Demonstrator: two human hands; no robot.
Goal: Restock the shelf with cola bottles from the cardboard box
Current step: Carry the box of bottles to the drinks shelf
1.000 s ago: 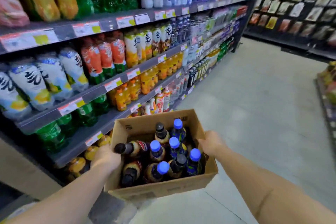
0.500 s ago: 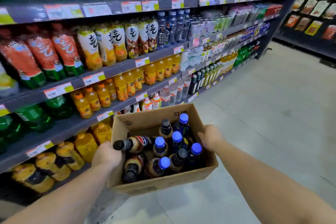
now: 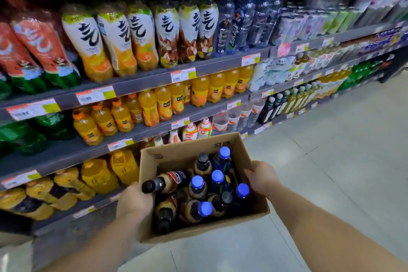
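Observation:
I carry an open cardboard box (image 3: 192, 150) in front of me, above the floor and beside the drinks shelf (image 3: 143, 81). My left hand (image 3: 134, 202) grips the box's left wall and my right hand (image 3: 261, 178) grips its right wall. Inside are several cola bottles with black and blue caps. Most stand upright, like one blue-capped bottle (image 3: 224, 159). One black-capped cola bottle (image 3: 165, 182) lies tilted with its cap against the left wall by my thumb.
The shelf unit runs along my left, packed with orange juice bottles (image 3: 163, 104), green bottles (image 3: 19, 134) and large yellow jugs (image 3: 99, 174) on the low tier. Pale tiled aisle floor (image 3: 331, 161) stretches to the right and ahead.
I have moved forward along the aisle with the box, and my view has turned left toward the shelf. Both hands keep the same grip on the box.

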